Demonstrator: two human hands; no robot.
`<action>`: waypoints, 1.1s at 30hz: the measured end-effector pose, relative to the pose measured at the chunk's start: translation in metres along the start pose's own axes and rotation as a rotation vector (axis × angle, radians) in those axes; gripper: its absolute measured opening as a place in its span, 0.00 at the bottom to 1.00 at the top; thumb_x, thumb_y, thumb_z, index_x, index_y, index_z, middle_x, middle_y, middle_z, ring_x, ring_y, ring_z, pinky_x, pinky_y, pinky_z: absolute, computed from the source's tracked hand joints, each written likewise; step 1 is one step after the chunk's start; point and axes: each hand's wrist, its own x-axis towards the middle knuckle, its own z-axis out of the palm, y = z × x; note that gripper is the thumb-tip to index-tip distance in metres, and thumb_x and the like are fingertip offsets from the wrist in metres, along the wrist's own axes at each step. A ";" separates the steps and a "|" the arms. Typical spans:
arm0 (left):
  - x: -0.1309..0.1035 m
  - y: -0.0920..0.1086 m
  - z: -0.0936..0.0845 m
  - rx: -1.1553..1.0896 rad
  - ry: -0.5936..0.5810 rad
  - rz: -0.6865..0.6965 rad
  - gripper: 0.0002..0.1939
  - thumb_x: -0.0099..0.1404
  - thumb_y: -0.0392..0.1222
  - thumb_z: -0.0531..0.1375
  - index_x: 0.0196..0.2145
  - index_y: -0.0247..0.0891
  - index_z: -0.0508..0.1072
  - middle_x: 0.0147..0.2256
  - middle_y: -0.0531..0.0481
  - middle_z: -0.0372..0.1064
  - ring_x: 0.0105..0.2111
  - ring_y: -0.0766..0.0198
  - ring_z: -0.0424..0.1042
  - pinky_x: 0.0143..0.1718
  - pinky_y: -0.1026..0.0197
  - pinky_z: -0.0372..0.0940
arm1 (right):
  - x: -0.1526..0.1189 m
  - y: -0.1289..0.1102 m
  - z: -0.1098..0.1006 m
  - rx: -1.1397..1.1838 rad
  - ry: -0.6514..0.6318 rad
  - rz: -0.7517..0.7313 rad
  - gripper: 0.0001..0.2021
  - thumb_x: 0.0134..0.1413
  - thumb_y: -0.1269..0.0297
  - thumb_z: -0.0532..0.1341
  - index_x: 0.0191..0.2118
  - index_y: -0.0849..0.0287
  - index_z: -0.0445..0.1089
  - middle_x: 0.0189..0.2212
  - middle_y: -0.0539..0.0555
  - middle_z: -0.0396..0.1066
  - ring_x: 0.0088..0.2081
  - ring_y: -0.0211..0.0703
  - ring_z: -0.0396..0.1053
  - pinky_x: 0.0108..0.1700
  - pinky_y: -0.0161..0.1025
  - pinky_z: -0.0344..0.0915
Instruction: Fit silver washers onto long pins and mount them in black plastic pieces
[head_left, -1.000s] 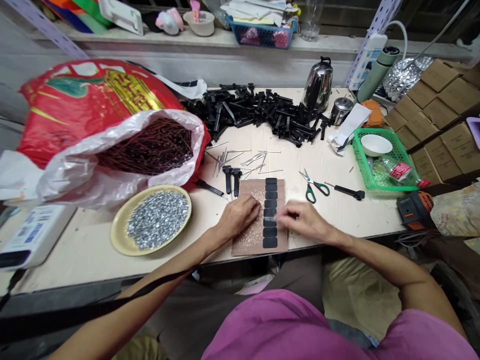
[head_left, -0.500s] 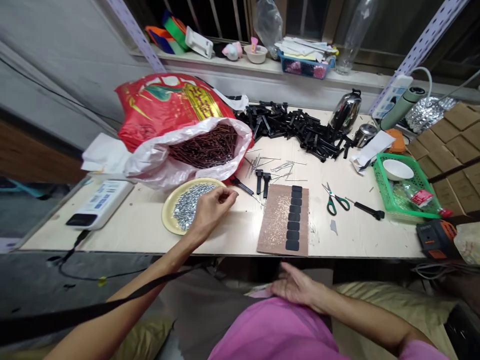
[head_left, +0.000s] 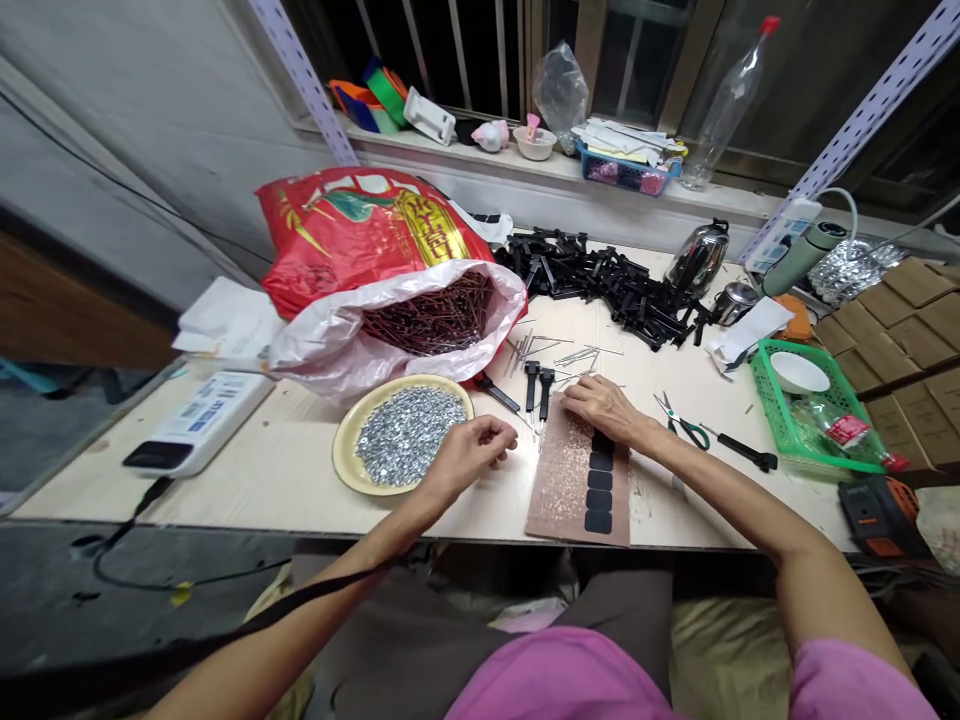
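My left hand [head_left: 480, 452] hovers just right of a yellow plate [head_left: 346, 475] heaped with small silvery metal pieces [head_left: 409, 435]. Its fingers are curled together; whatever is between them is too small to make out. My right hand [head_left: 604, 408] reaches over the upper part of a brown board [head_left: 559, 490], fingers stretched towards its far edge and the thin metal pins [head_left: 577, 355] beyond. A column of black rounded patches [head_left: 598, 500] runs down the board, partly covered by that hand. Black T-shaped plastic parts [head_left: 546, 385] lie between the two hands.
Behind the plate a red bag [head_left: 360, 215] spills open with brown screws. A pile of black plastic parts [head_left: 600, 275] lies at the back. To the right are scissors [head_left: 686, 425], a screwdriver-like tool [head_left: 742, 448] and a green basket [head_left: 776, 430]. A white power box [head_left: 199, 425] stands left.
My right hand has come up from my lap to the top of the brown board. My left hand has shifted right, away from the plate. The camera view has tilted slightly.
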 end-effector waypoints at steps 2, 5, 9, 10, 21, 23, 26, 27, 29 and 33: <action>0.002 0.003 -0.003 -0.255 -0.018 -0.149 0.09 0.49 0.43 0.64 0.20 0.36 0.69 0.22 0.51 0.71 0.19 0.69 0.65 0.23 0.65 0.62 | -0.015 0.009 0.005 -0.035 0.006 -0.030 0.10 0.63 0.73 0.53 0.38 0.59 0.72 0.34 0.55 0.72 0.36 0.43 0.61 0.37 0.39 0.56; 0.007 0.005 -0.001 -0.467 -0.035 -0.265 0.11 0.44 0.40 0.68 0.19 0.34 0.69 0.22 0.51 0.71 0.19 0.72 0.65 0.23 0.68 0.62 | -0.027 0.013 0.011 -0.035 0.054 0.053 0.10 0.64 0.71 0.52 0.42 0.58 0.72 0.35 0.55 0.72 0.36 0.43 0.60 0.36 0.39 0.55; 0.013 0.007 0.005 -0.564 -0.020 -0.341 0.08 0.44 0.33 0.69 0.21 0.32 0.72 0.21 0.52 0.70 0.18 0.74 0.64 0.21 0.71 0.62 | -0.002 0.010 0.019 -0.034 0.091 -0.001 0.13 0.65 0.71 0.50 0.46 0.58 0.71 0.36 0.55 0.72 0.36 0.43 0.60 0.35 0.38 0.55; 0.014 0.007 0.004 -0.589 -0.003 -0.354 0.08 0.45 0.31 0.69 0.22 0.32 0.72 0.21 0.53 0.71 0.18 0.74 0.65 0.22 0.71 0.63 | 0.010 0.007 0.020 -0.040 0.074 -0.066 0.13 0.65 0.71 0.50 0.46 0.57 0.71 0.38 0.55 0.72 0.37 0.42 0.60 0.35 0.38 0.55; 0.011 0.011 -0.039 -0.742 0.073 -0.428 0.06 0.56 0.25 0.62 0.27 0.32 0.73 0.24 0.53 0.67 0.21 0.76 0.66 0.23 0.74 0.67 | 0.075 -0.008 0.017 -0.245 -0.065 -0.584 0.10 0.62 0.72 0.54 0.34 0.54 0.70 0.37 0.50 0.71 0.41 0.42 0.60 0.46 0.41 0.54; 0.010 0.012 -0.040 -0.763 0.078 -0.430 0.06 0.57 0.25 0.62 0.28 0.32 0.73 0.24 0.53 0.67 0.20 0.76 0.65 0.23 0.75 0.67 | 0.079 -0.006 0.017 -0.254 -0.086 -0.632 0.10 0.62 0.72 0.54 0.34 0.54 0.70 0.37 0.50 0.70 0.40 0.42 0.61 0.45 0.41 0.55; 0.010 0.014 -0.040 -0.801 0.088 -0.442 0.06 0.58 0.24 0.60 0.28 0.32 0.73 0.23 0.53 0.66 0.19 0.77 0.64 0.21 0.76 0.66 | 0.089 -0.003 0.020 -0.260 -0.108 -0.700 0.11 0.61 0.73 0.54 0.30 0.56 0.70 0.35 0.51 0.69 0.39 0.42 0.62 0.45 0.42 0.57; 0.010 0.014 -0.040 -0.819 0.093 -0.449 0.06 0.58 0.24 0.60 0.28 0.31 0.73 0.23 0.53 0.66 0.19 0.77 0.64 0.21 0.76 0.66 | 0.093 -0.002 0.021 -0.250 -0.105 -0.736 0.11 0.61 0.73 0.54 0.30 0.56 0.70 0.35 0.51 0.70 0.39 0.42 0.62 0.45 0.42 0.58; 0.010 0.013 -0.043 -0.854 0.099 -0.453 0.07 0.57 0.23 0.60 0.28 0.31 0.73 0.23 0.52 0.66 0.19 0.77 0.64 0.21 0.76 0.66 | 0.100 -0.001 0.022 -0.187 -0.077 -0.808 0.10 0.62 0.72 0.54 0.31 0.57 0.70 0.35 0.51 0.70 0.40 0.41 0.63 0.45 0.42 0.60; 0.012 0.004 -0.053 -0.903 0.133 -0.399 0.06 0.57 0.24 0.60 0.29 0.32 0.73 0.26 0.51 0.68 0.21 0.75 0.67 0.25 0.75 0.68 | 0.104 -0.007 0.017 0.139 0.136 -0.697 0.13 0.65 0.73 0.48 0.39 0.58 0.70 0.42 0.54 0.71 0.46 0.40 0.65 0.51 0.44 0.63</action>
